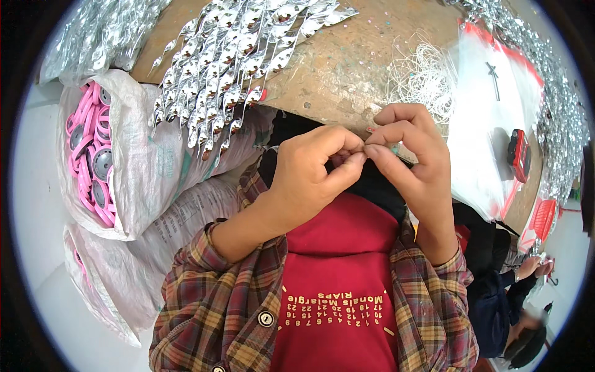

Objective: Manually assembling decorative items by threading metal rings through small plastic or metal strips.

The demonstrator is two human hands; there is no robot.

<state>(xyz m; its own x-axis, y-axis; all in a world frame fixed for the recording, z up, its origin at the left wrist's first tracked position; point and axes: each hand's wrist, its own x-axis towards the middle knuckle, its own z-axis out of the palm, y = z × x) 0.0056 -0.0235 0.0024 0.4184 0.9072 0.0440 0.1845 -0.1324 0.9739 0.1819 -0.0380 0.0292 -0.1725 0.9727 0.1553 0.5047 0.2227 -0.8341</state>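
In front of my chest both hands meet, fingertips touching. My left hand [307, 170] is closed, with thumb and forefinger pinched together. The thumb and forefinger of my right hand [418, 152] pinch at the same spot, and its other fingers are curled. Whatever lies between the fingertips is too small to make out. Just beyond my right hand, a loose tangle of thin white string [424, 77] rests on the brown worktable [334, 77]. Shiny silver spiral streamers [229, 62] spread over the table's front edge, left of my hands.
At left, a white woven sack [152, 155] holds pink rings with grey discs [93, 158]. Clear plastic bags [480, 124] lie at right, with a thin dark metal piece [494, 80] and a red-black box [519, 155] on them. Beyond are silver tinsel [561, 118], a red basket [544, 218] and another person's hands [530, 267].
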